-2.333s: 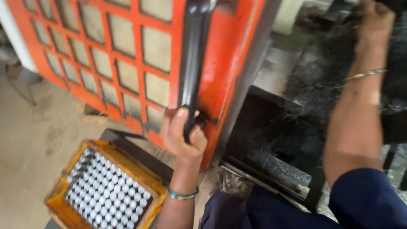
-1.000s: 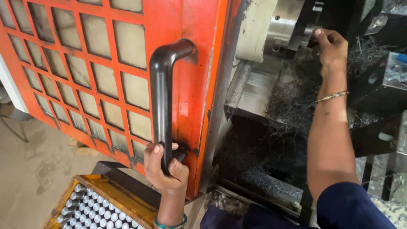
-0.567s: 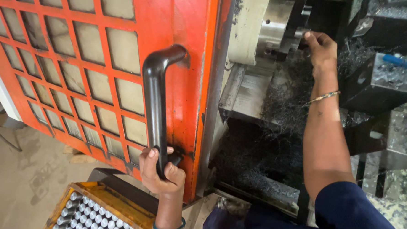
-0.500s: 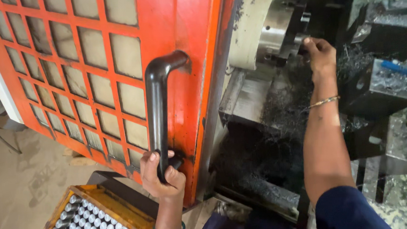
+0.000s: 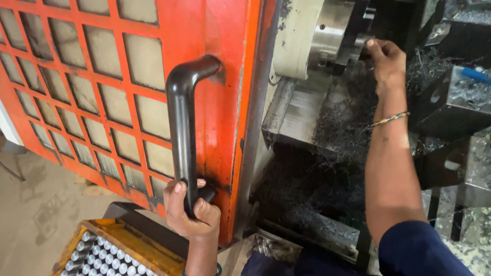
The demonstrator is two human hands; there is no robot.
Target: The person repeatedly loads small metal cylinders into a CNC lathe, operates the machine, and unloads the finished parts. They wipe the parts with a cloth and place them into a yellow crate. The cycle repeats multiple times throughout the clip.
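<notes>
left hand (image 5: pixel 190 209) grips the black door handle (image 5: pixel 183 124); right hand (image 5: pixel 385 57) closed at chuck (image 5: pixel 337 32), metal swarf (image 5: pixel 339 128) below.

door (image 5: pixel 143 76) left of chuck (image 5: pixel 340 32), tray (image 5: pixel 104 260) below (perhaps floor-level)

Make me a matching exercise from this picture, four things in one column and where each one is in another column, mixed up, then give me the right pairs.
Things:
1. left hand
2. right hand
3. wooden tray of metal cylinders
4. metal shavings

Places:
A. heaped on the machine bed under the chuck
B. wrapped around the lower end of the black door handle
C. bottom left, below the orange door
D. up at the steel chuck

Pairs: 1-B, 2-D, 3-C, 4-A
</notes>
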